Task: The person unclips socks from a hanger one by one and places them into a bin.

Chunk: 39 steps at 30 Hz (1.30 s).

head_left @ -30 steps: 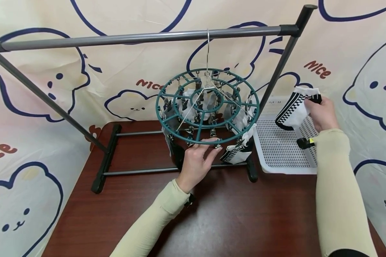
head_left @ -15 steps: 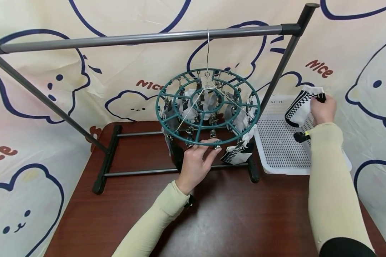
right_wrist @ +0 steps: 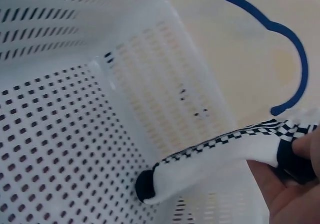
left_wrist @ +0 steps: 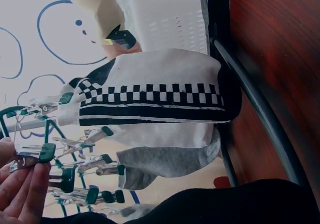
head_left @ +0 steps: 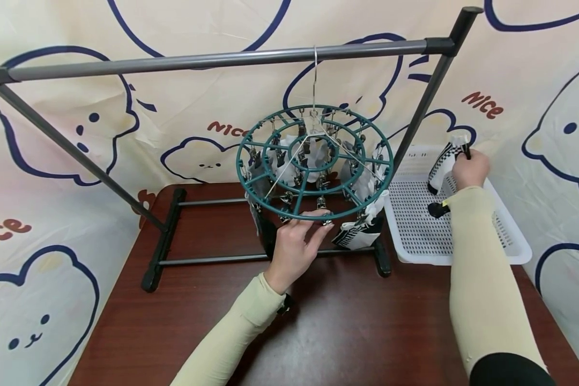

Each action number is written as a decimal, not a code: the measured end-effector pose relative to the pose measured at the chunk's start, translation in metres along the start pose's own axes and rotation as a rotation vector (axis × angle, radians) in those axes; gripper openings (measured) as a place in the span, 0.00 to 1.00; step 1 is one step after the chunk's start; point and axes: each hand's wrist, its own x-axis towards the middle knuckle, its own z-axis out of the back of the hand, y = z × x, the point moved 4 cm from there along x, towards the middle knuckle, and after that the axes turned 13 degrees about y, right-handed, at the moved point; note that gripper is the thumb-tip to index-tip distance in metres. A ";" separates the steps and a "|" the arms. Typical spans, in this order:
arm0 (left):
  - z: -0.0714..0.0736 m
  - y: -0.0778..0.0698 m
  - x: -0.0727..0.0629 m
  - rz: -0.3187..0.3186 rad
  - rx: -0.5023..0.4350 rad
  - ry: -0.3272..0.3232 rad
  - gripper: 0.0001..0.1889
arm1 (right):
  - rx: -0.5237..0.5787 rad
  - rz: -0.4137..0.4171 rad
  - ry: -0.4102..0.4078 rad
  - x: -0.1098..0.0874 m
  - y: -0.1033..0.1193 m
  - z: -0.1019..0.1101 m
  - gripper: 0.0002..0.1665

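A cream backdrop [head_left: 198, 102] with navy cartoon outlines rises behind a glossy red-brown worktop [head_left: 347, 327]. Along the worktop's far edge stands a dark grey tubular metal rack [head_left: 198, 62], and from its top bar a round green ringed hanger [head_left: 313, 170] hangs by a thin metal hook. A white perforated plastic basket [head_left: 415, 228] sits by the worktop's far right corner.

The left hand [head_left: 293, 249] pinches a metal clip with green tips [left_wrist: 47, 153] at the hanger's near rim; whether the clip is squeezed apart is hard to tell. The right hand [head_left: 472, 167] pinches a black-and-white chequered sock [right_wrist: 215, 161] near its black heel, its toe end hanging over the basket; whether the toe touches the basket floor is unclear. A matching chequered sock [left_wrist: 160, 91] and a grey sock [left_wrist: 170, 161] hang from the hanger.

Held by a small part, the loose sock could slip from the fingers or snag on the basket's rim. Because one hook carries the hanger, a pull on the clip could tilt or spin it. Crowded clips could also catch neighbouring fabric.
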 end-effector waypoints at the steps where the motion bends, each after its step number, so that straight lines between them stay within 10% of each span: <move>1: 0.000 0.000 0.000 -0.001 0.001 -0.001 0.17 | -0.011 0.002 0.024 0.000 -0.001 -0.004 0.26; 17: 0.001 0.001 -0.002 -0.002 -0.008 -0.011 0.17 | -0.046 0.119 0.449 0.005 -0.007 -0.060 0.29; 39: 0.003 0.000 0.000 -0.010 0.020 -0.022 0.16 | -0.040 -0.021 0.869 -0.013 -0.005 -0.100 0.34</move>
